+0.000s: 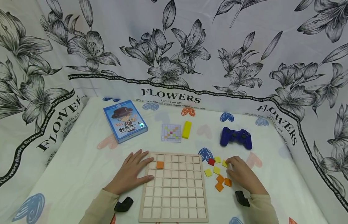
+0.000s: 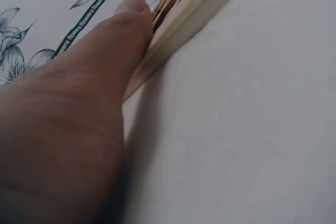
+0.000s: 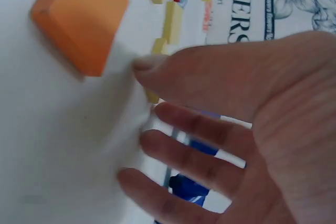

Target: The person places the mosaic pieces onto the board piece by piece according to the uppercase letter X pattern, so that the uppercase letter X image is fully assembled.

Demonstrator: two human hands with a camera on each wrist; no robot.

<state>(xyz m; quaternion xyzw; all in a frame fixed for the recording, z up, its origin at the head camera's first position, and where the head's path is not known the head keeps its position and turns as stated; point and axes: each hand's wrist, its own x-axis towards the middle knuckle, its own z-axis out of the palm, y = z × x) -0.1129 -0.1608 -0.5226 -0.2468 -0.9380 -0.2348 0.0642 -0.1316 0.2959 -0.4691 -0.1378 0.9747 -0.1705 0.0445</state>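
Note:
A wooden grid board (image 1: pixel 174 219) lies on the table with one orange tile (image 1: pixel 160 165) in an upper-left cell. My left hand (image 1: pixel 131 171) rests at the board's left edge, fingers spread; its thumb (image 2: pixel 137 6) lies along the wooden side in the left wrist view. To the board's right, my right hand (image 1: pixel 242 172) reaches to a yellow tile (image 1: pixel 224 163), its thumb and fingers apart around it. Part of that tile hides behind the thumb (image 3: pixel 210 80). Around it lie a red tile (image 1: pixel 211 162), several yellow tiles (image 1: pixel 208 172) and loose orange tiles (image 1: pixel 219 187).
Behind the board are a grid pattern card (image 1: pixel 171 133) and a yellow block (image 1: pixel 186 130). A blue game box (image 1: pixel 125 121) lies at the back left, a blue game controller (image 1: pixel 236 137) at the back right. Flower-printed cloth (image 1: pixel 174 46) walls the table's back and sides.

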